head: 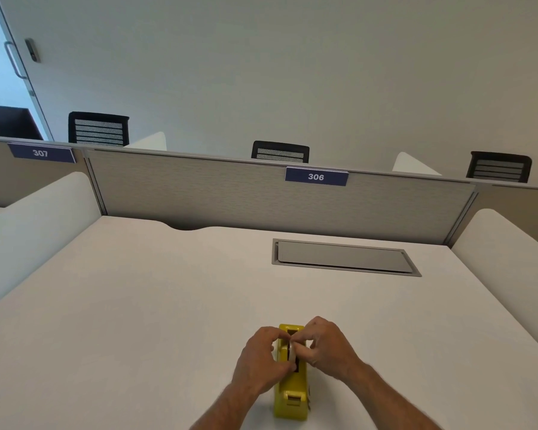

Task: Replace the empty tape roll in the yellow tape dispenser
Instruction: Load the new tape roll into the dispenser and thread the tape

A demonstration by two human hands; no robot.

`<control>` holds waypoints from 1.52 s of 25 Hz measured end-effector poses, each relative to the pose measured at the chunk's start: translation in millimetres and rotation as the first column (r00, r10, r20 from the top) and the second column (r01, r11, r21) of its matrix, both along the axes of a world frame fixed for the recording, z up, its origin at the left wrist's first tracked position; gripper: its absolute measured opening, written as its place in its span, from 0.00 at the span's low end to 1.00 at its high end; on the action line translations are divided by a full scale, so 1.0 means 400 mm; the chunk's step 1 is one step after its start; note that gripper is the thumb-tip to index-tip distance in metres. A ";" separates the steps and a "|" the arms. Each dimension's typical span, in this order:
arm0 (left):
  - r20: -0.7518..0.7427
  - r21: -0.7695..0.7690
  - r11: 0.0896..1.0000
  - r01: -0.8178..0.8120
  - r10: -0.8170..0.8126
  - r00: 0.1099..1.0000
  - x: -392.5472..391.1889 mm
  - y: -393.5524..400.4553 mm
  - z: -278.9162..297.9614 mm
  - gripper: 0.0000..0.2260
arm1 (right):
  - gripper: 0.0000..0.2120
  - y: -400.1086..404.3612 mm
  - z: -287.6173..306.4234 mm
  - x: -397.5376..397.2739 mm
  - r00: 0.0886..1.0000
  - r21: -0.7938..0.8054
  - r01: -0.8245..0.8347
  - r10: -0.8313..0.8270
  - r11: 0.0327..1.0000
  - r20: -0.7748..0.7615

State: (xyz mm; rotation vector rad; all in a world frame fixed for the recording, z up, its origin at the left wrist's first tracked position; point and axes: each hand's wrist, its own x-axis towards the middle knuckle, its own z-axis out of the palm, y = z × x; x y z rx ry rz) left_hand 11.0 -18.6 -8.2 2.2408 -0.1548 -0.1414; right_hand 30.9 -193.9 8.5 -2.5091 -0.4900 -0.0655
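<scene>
The yellow tape dispenser point(291, 395) stands on the white desk point(137, 305) near the front edge, its cutter end toward me. A pale tape roll point(292, 352) sits upright in the dispenser's slot, mostly hidden by fingers. My left hand point(261, 358) grips the roll from the left side with thumb and fingers pinched. My right hand point(330, 349) pinches the same roll from the right, its fingertips meeting the left hand's over the slot. Both forearms reach in from the bottom edge.
A grey flip-lid cable box point(342, 257) is set into the desk at the back right. A grey partition point(230, 193) labelled 306 closes the back, and white side dividers point(35, 231) flank the desk. Black chairs stand beyond the partition.
</scene>
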 end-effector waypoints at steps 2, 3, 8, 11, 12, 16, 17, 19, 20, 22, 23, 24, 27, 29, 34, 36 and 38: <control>-0.003 0.006 1.000 0.000 0.000 1.000 0.001 -0.001 -0.001 0.21 | 0.11 0.000 0.006 0.001 1.000 0.011 -0.010 0.010 1.000 -0.010; -0.003 0.008 1.000 -0.001 0.001 1.000 0.002 -0.001 -0.001 0.21 | 0.12 -0.001 0.009 0.000 1.000 0.014 -0.016 0.016 1.000 -0.015; 0.008 0.020 1.000 0.000 0.000 1.000 0.002 -0.002 -0.001 0.22 | 0.20 -0.005 0.000 -0.006 0.999 -0.041 -0.042 0.042 0.998 -0.013; 0.011 0.014 1.000 -0.004 0.004 1.000 0.001 -0.001 -0.002 0.22 | 0.18 -0.007 -0.007 -0.004 0.999 -0.049 -0.037 0.036 0.998 -0.010; 0.012 0.013 1.000 -0.004 0.003 1.000 0.001 0.000 -0.002 0.21 | 0.16 -0.006 -0.008 -0.003 0.999 -0.047 -0.033 0.033 0.998 -0.010; 0.017 0.024 1.000 0.003 -0.003 1.000 0.001 0.000 -0.002 0.21 | 0.13 -0.005 0.002 -0.002 1.000 -0.029 -0.026 0.025 0.999 -0.009; 0.016 0.029 1.000 0.002 -0.003 1.000 0.000 -0.001 -0.001 0.21 | 0.13 -0.004 0.004 -0.003 0.999 -0.040 -0.038 0.037 0.998 -0.014; 0.014 0.033 0.999 0.001 -0.001 1.000 0.000 -0.001 0.000 0.21 | 0.13 -0.003 0.007 -0.005 0.999 -0.053 -0.046 0.044 0.998 -0.022; 0.011 0.032 0.999 0.001 -0.001 1.000 0.001 -0.001 -0.001 0.21 | 0.12 -0.003 0.006 -0.004 0.999 -0.045 -0.035 0.034 0.998 -0.023; 0.011 0.033 0.999 0.001 -0.001 1.000 0.000 -0.001 0.000 0.21 | 0.12 -0.004 0.004 -0.001 1.000 -0.017 -0.010 0.009 1.000 -0.029; 0.013 0.038 0.999 0.000 0.000 1.000 0.000 -0.001 0.000 0.22 | 0.11 -0.004 0.003 0.001 0.999 -0.009 -0.004 0.004 1.000 -0.036; 0.013 0.043 0.999 0.000 0.000 1.000 0.000 -0.001 0.000 0.22 | 0.11 -0.005 0.004 0.002 0.999 -0.006 -0.004 0.004 1.000 -0.043; 0.009 0.046 0.999 -0.001 0.000 1.000 0.002 -0.002 0.000 0.21 | 0.13 -0.006 0.007 0.002 0.999 -0.015 -0.015 0.014 1.000 -0.042; 0.012 0.049 0.999 0.000 0.000 1.000 0.003 -0.002 0.000 0.22 | 0.17 -0.006 0.003 0.000 0.999 -0.050 -0.020 0.019 0.999 -0.037; 0.005 0.054 0.999 -0.002 0.001 1.000 0.004 -0.004 -0.001 0.23 | 0.19 -0.006 -0.001 -0.006 0.999 -0.077 -0.038 0.036 0.996 -0.024; 0.007 0.052 0.999 -0.005 0.004 1.000 0.004 -0.003 0.001 0.23 | 0.16 -0.006 -0.004 -0.004 0.999 -0.060 -0.037 0.036 0.998 -0.027; 0.008 0.051 0.999 -0.004 0.003 1.000 0.003 -0.001 0.001 0.23 | 0.13 -0.008 -0.007 0.000 1.000 -0.033 -0.010 0.009 0.999 -0.023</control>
